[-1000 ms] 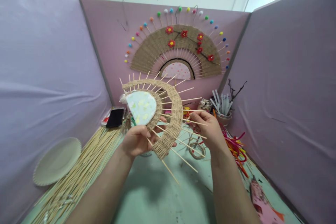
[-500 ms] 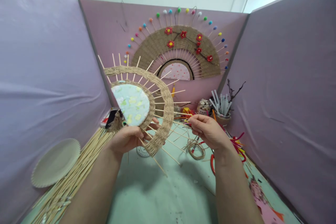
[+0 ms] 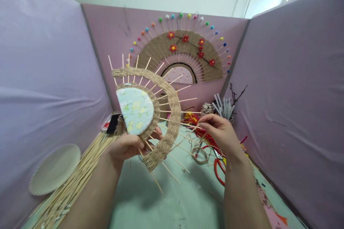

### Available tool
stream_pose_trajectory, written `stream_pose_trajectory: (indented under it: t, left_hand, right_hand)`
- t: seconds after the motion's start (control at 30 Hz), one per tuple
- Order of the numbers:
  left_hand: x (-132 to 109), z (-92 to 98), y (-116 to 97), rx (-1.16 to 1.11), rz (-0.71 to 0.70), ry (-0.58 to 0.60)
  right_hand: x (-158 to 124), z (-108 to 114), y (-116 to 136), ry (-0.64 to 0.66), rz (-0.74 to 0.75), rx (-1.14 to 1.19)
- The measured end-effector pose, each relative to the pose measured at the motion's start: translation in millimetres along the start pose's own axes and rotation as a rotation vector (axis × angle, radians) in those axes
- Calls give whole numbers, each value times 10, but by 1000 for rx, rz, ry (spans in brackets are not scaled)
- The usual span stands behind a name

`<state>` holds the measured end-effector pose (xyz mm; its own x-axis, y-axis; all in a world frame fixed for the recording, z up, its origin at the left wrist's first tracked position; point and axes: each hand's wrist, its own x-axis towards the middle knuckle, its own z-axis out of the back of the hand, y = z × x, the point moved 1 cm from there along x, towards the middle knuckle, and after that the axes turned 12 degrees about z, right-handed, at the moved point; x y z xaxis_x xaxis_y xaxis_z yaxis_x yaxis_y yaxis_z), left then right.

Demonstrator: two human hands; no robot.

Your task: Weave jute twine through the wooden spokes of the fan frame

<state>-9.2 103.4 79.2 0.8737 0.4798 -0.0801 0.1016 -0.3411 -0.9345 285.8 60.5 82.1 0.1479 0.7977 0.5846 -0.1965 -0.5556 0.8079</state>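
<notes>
My left hand (image 3: pixel 131 145) grips a half-round woven fan (image 3: pixel 176 114) near its lower end, thumb in front and fingers behind. The fan has a half disc covered in pale blue, yellow-flowered cloth (image 3: pixel 135 111), thin sticks radiating outward, and a band of brown twine woven across them. To the right of the band, my right hand (image 3: pixel 215 127) is closed in a pinch beside the stick tips. A strand of twine (image 3: pixel 185 139) runs from the band's lower part to its fingertips. Below hangs or lies a loose coil of twine (image 3: pixel 200 155); which one I cannot tell.
A finished fan with red flowers and pompoms (image 3: pixel 188 43) hangs on the back panel. Left are long thin sticks (image 3: pixel 77 175) and a cream plate (image 3: pixel 55 170). Red-handled scissors (image 3: pixel 219 171), coloured pipe cleaners (image 3: pixel 193 120) and a jar of glue sticks (image 3: pixel 224 107) are at right.
The fan has turned slightly clockwise and its lower end sits lower in view. My right hand has shifted a little right with the twine. The camera has tilted up slightly.
</notes>
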Motion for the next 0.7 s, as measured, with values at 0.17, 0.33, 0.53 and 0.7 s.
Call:
stream_pose_trajectory:
  t: [0.17,0.33,0.53,0.7]
  left_hand:
    - [16,-34,9,-32,29,44]
    - [67,-86,45,-80,35,94]
    - [123,-150,80,-182,47,172]
    - [181,-200,125,-194,102,233]
  right_hand:
    - [23,-54,-53,-37,-19,27]
    - [39,-151,-42,-63,4,46]
    - [51,-272,-94,-147,12,179]
    - [52,-381,-107,-94,-24,294]
